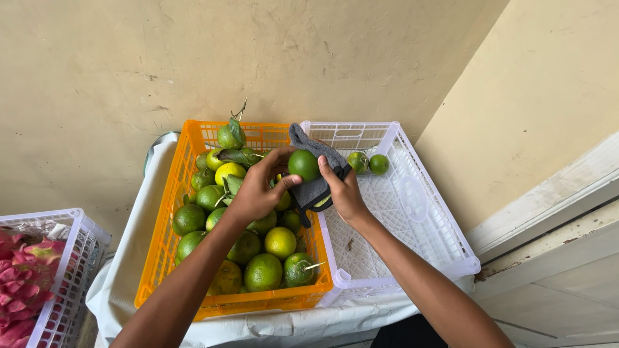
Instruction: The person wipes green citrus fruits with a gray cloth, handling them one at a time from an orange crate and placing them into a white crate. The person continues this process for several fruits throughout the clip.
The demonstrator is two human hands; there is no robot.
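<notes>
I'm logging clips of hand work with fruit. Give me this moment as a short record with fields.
left hand: left hand holds a green citrus fruit from the left side
right hand: right hand presses a grey cloth against that fruit
orange crate: orange crate piled with green and yellowish citrus, some with leaves
white crate: white crate nearly bare, two green fruits at its far end
left edge: white basket of pink dragon fruit
</notes>
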